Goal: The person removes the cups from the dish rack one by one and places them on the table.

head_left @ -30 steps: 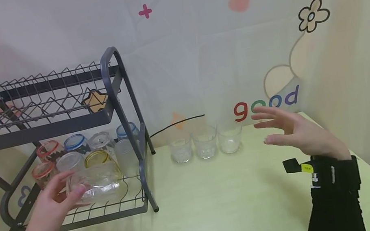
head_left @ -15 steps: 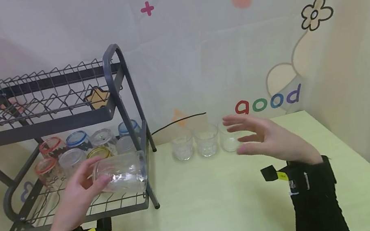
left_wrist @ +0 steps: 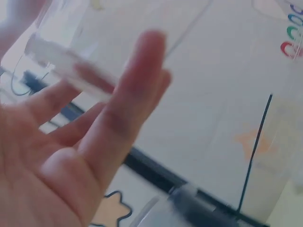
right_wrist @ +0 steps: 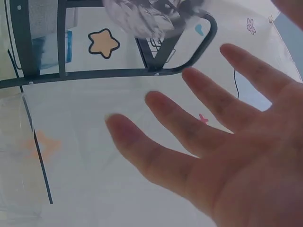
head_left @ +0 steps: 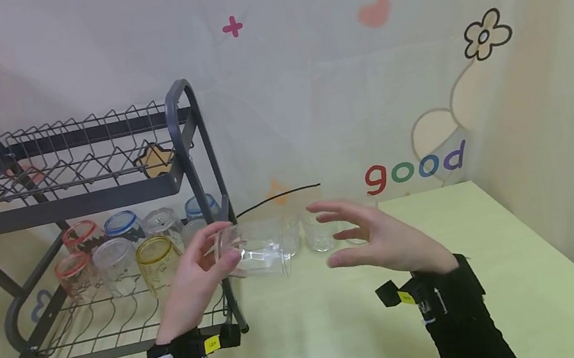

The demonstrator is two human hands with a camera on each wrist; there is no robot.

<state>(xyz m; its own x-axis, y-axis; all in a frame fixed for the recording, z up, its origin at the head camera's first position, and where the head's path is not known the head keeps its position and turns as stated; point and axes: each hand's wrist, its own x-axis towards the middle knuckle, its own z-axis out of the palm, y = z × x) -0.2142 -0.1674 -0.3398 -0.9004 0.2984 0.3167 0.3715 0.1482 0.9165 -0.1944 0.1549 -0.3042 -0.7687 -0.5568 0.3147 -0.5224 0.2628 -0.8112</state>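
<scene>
The left hand grips a clear glass by its near end, thumb and fingers curled round it. The glass lies on its side, seemingly raised off the tabletop; which end is the mouth I cannot tell. Held so, its far end points to three o'clock and is free, presumably leaving space for the right hand. That one faces it at three o'clock, fingers parted and bowed, holding nothing.

Taking the glass as the dial's centre, the rack stands towards ten o'clock. At nine, its lower tier carries a cluster, the yellow glass among it; they look upturned, perhaps to drain. More glasses stand on the tabletop at three o'clock, partly hidden behind the right fingers.

The tabletop is pale green and runs back to a printed cloth, with a flower at two o'clock.
</scene>
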